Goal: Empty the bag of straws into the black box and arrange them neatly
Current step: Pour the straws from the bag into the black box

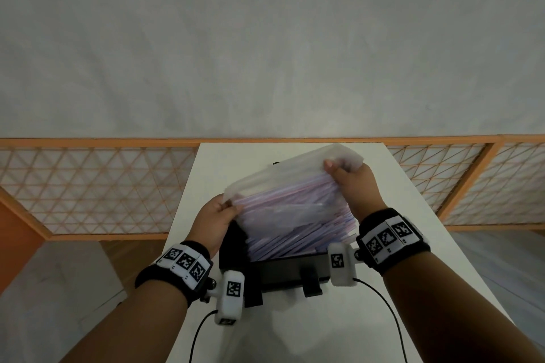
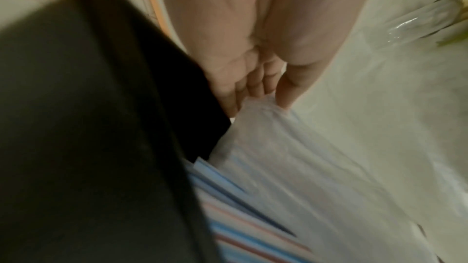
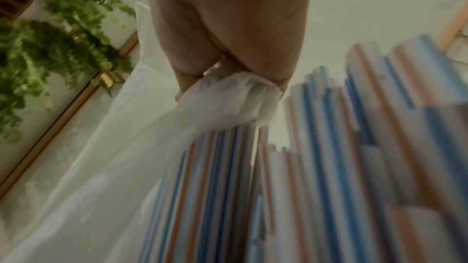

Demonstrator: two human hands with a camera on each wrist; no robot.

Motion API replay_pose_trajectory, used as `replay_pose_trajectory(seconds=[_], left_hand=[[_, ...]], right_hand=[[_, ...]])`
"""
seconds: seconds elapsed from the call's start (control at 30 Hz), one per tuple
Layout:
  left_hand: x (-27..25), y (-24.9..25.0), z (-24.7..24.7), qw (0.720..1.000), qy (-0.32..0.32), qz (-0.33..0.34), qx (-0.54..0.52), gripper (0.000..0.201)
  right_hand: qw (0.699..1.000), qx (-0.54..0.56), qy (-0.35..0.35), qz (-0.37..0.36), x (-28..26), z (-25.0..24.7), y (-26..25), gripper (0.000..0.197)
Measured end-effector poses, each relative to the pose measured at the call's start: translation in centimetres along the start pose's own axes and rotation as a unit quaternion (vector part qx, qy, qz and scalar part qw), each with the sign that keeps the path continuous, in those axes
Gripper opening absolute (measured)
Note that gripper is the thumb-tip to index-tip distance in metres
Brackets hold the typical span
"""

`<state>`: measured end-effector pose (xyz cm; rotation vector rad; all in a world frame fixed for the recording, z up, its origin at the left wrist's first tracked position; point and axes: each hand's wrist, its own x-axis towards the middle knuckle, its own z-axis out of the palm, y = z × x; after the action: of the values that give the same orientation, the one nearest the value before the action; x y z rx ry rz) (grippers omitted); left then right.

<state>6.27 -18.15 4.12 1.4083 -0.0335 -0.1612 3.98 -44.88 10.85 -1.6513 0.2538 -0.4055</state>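
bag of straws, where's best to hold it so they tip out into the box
Hold the bag by its two closed far corners, one from each side, as the left hand and right hand do now. Its open mouth then hangs down over the box, so the straws slide out lengthwise.

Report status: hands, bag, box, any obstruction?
Left hand and right hand each pinch a corner of the translucent plastic bag. Striped straws spill into the black box. Nothing blocking on the white table.
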Motion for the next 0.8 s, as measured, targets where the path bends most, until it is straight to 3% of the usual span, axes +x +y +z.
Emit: replay_pose_trajectory(seconds=[0.13, 0.27, 0.4, 0.5, 0.63, 0.8], left_hand=[[-0.4, 0.3, 0.5, 0.997, 0.021, 0.03, 0.064, 0.013], [0.1, -0.1, 0.2, 0.996, 0.064, 0.004, 0.057, 0.03], [-0.3, 0.2, 0.3, 0.998, 0.024, 0.016, 0.05, 0.029], [-0.5, 0.2, 0.2, 0.999, -0.015, 0.027, 0.021, 0.035], [-1.0, 1.0, 0.5, 0.999, -0.011, 0.018, -0.049, 0.013], [-0.7, 0.6, 0.3, 0.998, -0.015, -0.008, -0.067, 0.038]], right_hand=[[0.997, 0.078, 0.004, 0.019, 0.0, -0.3, -0.2, 0.03], [0.998, 0.058, -0.005, 0.013, -0.3, -0.5, 0.0, 0.027], [1.0, -0.019, 0.003, 0.013, -0.4, -0.3, 0.3, 0.018], [0.999, -0.032, 0.02, 0.018, -0.2, -0.1, 0.4, 0.03], [0.999, -0.03, 0.034, 0.021, 0.0, 0.2, 0.0, 0.035], [0.998, -0.009, 0.053, 0.029, 0.0, 0.0, -0.1, 0.042]])
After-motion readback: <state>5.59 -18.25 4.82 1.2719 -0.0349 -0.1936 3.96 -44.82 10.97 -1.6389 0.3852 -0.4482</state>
